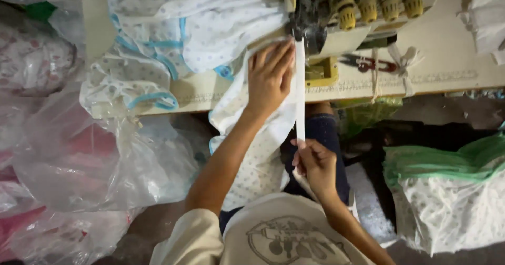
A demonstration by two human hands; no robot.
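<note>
With the left hand (270, 78) pressed flat, fingers spread, on the dotted white cloth (251, 154) at the bench (447, 60) edge, the right hand (314, 162) should keep its pinched white strip (300, 96) taut and straight toward the sewing machine (347, 7).

Pale worktable (452, 44) (cluttered) over dim grey floor (368, 202)

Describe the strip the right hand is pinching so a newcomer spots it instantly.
Start at the sewing machine with yellow knobs on the table's far edge. From it, a narrow plain white fabric strip runs straight to the right hand. Unlike the neighbouring dotted white cloth, it is unpatterned and ribbon-thin.
</note>
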